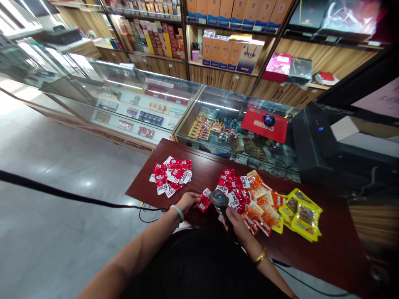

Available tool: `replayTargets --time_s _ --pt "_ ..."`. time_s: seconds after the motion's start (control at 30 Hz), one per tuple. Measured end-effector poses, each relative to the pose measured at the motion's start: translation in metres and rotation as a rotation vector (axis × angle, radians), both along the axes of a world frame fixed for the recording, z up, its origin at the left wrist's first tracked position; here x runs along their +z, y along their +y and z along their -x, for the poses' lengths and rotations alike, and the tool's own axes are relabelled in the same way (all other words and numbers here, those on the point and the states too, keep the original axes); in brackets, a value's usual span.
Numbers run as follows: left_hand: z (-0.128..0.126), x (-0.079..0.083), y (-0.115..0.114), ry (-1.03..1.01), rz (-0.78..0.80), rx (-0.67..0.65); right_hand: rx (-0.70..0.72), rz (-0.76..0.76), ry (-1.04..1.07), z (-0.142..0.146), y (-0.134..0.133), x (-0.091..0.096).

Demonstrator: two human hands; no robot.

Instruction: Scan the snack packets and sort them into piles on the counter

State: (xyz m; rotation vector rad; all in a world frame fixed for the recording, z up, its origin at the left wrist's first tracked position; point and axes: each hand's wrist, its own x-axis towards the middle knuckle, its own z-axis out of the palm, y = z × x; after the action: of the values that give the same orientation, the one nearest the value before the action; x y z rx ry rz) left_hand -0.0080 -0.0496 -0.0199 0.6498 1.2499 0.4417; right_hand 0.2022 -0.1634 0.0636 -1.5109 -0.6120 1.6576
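Observation:
Near the front edge of the dark red table [199, 162], my left hand [187, 202] pinches a small red and white snack packet [204, 200] by its left side. My right hand [237, 226] is wrapped round the handle of a black barcode scanner [219, 198], whose head sits just right of that packet. One pile of red and white packets [172, 176] lies to the left of my hands. Another red pile [233, 187] lies behind and right of the scanner, partly covered by it. Orange packets [261, 203] adjoin it, then yellow packets [304, 214] farther right.
Behind the table stands a glass display counter [193, 99] with small goods inside. A red mat [264, 124] with a dark blue round object [269, 120] lies on it. Black equipment [314, 141] stands at the right. A black cable [77, 192] crosses at left.

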Motion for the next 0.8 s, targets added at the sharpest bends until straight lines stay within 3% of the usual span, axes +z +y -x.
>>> replayTargets --time_s 0.17,0.5,0.63,0.8 --pt "-0.006 0.011 0.011 -0.050 -0.042 0.318 0.034 0.001 0.013 0.001 0.003 0.006" --pt "-0.013 0.020 0.025 0.021 -0.104 0.407 0.128 -0.027 0.062 0.009 0.019 -0.003" --pt "0.003 0.023 0.034 0.026 -0.109 0.480 0.137 -0.010 0.050 0.011 0.025 -0.002" --pt "0.043 0.028 0.059 0.065 -0.148 0.642 0.151 -0.016 0.011 0.016 0.029 -0.008"
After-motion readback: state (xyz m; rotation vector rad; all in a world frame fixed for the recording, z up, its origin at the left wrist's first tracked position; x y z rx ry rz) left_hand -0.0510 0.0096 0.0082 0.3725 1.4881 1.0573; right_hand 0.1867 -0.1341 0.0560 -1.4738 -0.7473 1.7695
